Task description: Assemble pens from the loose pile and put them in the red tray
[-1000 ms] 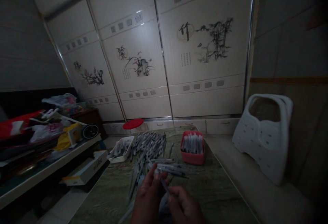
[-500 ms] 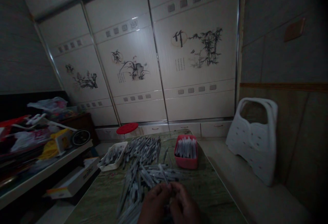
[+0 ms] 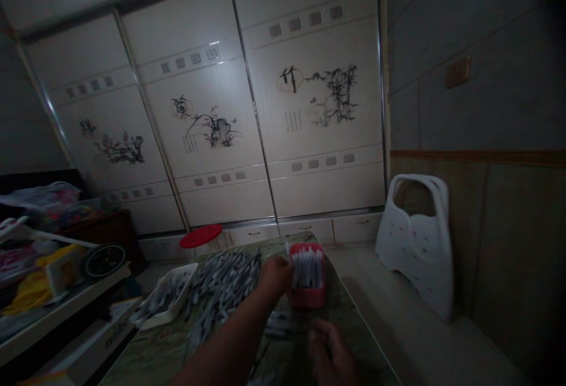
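Observation:
My left hand (image 3: 276, 274) reaches forward across the table to the left side of a pink box (image 3: 306, 299). Its fingers are pinched on a pen (image 3: 288, 249), whose pale tip stands up beside the box rim. Many pens (image 3: 308, 265) stand upright and close together inside the box. Nearer to me, my right hand (image 3: 331, 352) hovers over the table with curled fingers, slightly blurred; whatever they hold, if anything, cannot be made out. Loose pens (image 3: 283, 322) lie just left of it. A large heap of grey pens (image 3: 227, 277) spreads to the left, partly behind my left forearm.
A white tray (image 3: 188, 287) with more pens sits at the left of the table (image 3: 354, 339). Beyond are a red stool (image 3: 201, 236) and sliding cabinet doors. A cluttered shelf (image 3: 66, 309) stands left; a folded white plastic seat (image 3: 415, 250) leans at the right wall.
Both hands were together over the near pens, with a pen between them. My left hand has moved forward to the box with a pen; my right hand is apart, nearer me. The view has turned right.

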`<state>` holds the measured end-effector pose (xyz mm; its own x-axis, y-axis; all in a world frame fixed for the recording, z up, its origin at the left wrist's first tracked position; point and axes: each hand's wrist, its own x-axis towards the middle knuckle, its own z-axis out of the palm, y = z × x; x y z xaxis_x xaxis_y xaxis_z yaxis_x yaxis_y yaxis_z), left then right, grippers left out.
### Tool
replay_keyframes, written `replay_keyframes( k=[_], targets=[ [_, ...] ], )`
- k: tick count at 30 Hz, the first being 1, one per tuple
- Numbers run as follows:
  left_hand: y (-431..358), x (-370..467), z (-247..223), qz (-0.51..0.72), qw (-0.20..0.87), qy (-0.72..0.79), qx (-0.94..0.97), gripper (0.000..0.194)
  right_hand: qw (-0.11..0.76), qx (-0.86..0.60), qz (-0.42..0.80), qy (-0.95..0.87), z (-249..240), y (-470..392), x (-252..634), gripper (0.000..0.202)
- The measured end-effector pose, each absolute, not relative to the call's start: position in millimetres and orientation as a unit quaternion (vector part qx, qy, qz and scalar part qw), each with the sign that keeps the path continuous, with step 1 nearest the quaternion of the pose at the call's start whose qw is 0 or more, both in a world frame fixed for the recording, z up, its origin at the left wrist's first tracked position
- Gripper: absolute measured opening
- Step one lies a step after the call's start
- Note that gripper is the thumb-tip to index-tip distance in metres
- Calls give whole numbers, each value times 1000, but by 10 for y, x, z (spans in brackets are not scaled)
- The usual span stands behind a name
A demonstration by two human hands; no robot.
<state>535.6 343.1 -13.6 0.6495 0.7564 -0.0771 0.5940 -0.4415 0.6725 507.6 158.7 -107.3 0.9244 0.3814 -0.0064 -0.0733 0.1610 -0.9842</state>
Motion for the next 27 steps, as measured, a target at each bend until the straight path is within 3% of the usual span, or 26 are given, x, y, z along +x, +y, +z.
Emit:
replay_keyframes(
  k=[12, 27],
  targets=[
    [3539, 5896, -310, 24, 184, 393, 901, 38, 770, -621, 136, -56, -1131, 1550, 5411, 49],
    [3695, 5848, -334, 86, 106, 342, 930, 37, 729, -660, 156, -95, -916, 1307, 5565, 45]
  ],
)
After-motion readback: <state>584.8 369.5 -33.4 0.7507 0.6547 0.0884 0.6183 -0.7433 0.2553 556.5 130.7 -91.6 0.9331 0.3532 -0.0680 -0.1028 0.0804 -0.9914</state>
